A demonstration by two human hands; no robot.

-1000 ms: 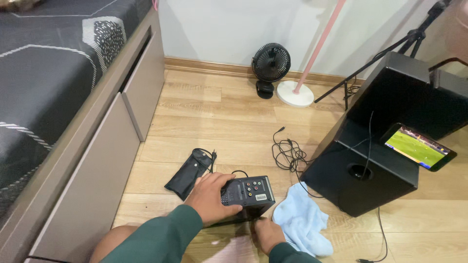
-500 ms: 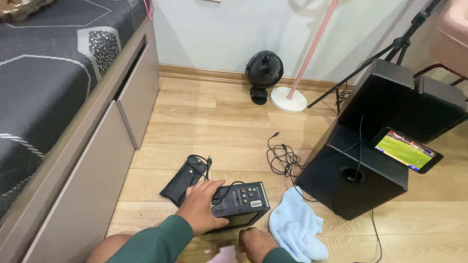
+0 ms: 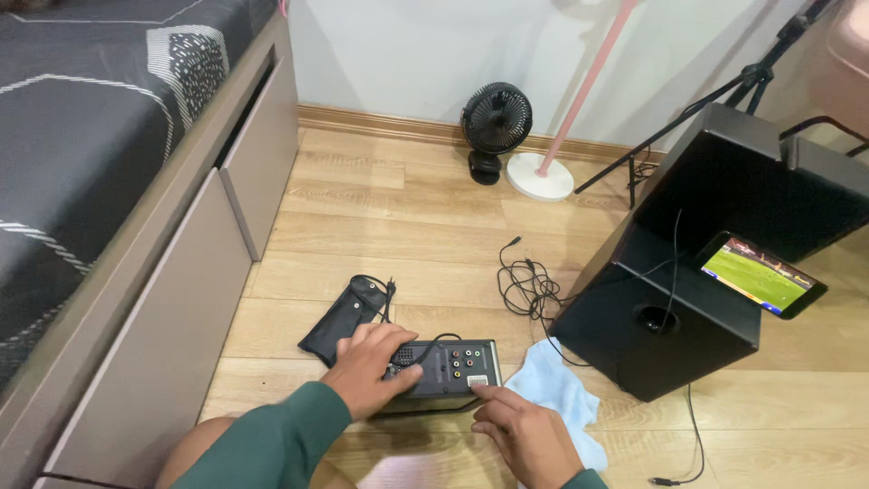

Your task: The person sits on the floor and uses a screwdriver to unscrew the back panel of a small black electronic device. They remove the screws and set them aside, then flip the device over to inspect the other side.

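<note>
A small black electronic box (image 3: 453, 366) with round coloured sockets on its upper face lies on the wooden floor in front of me. My left hand (image 3: 369, 364), in a green sleeve, rests on the box's left end and grips it. My right hand (image 3: 520, 435) sits just below the box, with its index finger touching the box's lower right corner. A light blue cloth (image 3: 558, 396) lies on the floor right beside that hand.
A black pouch (image 3: 339, 320) lies left of the box. A tangled black cable (image 3: 529, 288) runs to a large black speaker cabinet (image 3: 688, 272) with a lit phone (image 3: 760, 275) propped on it. A small black fan (image 3: 495, 122), a pink lamp stand (image 3: 540, 175) and a bed with drawers (image 3: 181, 263) border the floor.
The box has been turned so its socket face points up. My left hand stays on its left end; my right hand has come up to touch the box's lower right corner.
</note>
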